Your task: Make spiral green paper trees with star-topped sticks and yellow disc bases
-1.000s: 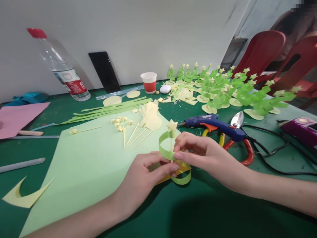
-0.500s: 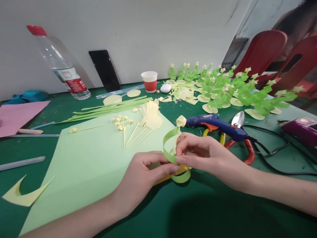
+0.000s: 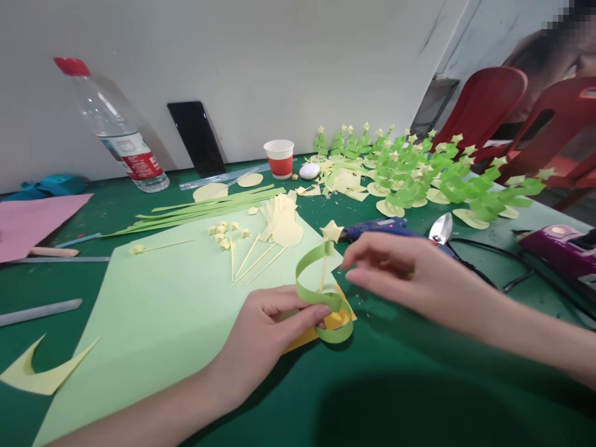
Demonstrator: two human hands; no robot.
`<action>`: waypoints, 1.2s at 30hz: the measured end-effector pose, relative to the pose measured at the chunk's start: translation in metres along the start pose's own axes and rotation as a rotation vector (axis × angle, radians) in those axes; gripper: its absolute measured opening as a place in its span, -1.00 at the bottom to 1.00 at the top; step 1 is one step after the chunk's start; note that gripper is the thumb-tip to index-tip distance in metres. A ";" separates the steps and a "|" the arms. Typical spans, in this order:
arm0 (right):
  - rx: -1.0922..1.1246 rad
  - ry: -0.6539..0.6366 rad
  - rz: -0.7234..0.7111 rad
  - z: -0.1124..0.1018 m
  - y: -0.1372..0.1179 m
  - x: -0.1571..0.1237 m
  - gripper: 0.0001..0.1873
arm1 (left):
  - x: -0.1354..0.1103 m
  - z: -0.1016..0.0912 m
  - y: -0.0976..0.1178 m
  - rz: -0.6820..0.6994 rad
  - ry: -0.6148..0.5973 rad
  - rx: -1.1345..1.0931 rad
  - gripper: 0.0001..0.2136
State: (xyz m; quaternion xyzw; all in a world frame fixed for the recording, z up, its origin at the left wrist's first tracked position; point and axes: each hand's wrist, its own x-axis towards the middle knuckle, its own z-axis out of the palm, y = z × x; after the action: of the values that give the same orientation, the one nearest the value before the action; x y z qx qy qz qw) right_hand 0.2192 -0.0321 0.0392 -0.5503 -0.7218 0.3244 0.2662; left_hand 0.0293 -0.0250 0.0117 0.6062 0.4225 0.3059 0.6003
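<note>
We see the left hand (image 3: 265, 323) grasping a long, light-green paper strip (image 3: 314, 297), pinched between thumb and fingers just where the strip's upper loop meets its lower one. Right of the thumb the lower loop hangs over a flat, orange-yellow piece (image 3: 349, 307); we cannot tell whether the two touch. Above the pinch, a thin, pale stick (image 3: 323, 276) stands nearly upright, its top leaning slightly right, its lower end hidden from us. A pale-yellow folded paper star (image 3: 332, 231) crowns it, with the strip's upper end fastened just beneath. We find the right hand (image 3: 400, 267) just right of the stick, its fingers loosely curled, free of any thing and apart from the strip. So the piece lies between both hands, with the left nearer because it touches. Behind the right hand we see a blue glue gun (image 3: 379, 227), its nozzle pointing left towards the star.

Among containers, we note at far left a clear plastic bottle with a red cap (image 3: 135, 158); we cannot tell whether it holds liquid. Further right stands a red-and-white paper cup (image 3: 280, 167), whose bottom and any contents we cannot see
</note>
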 end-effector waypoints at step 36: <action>-0.337 0.487 0.220 -0.011 0.045 -0.028 -0.57 | 0.005 -0.005 -0.001 -0.257 -0.038 -0.300 -0.80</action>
State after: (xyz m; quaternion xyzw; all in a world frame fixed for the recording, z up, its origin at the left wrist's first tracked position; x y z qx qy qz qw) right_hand 0.2625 -0.0491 0.0115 -0.7232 -0.6165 0.0855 0.2995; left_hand 0.0274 -0.0186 0.0102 0.4567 0.4347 0.2750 0.7259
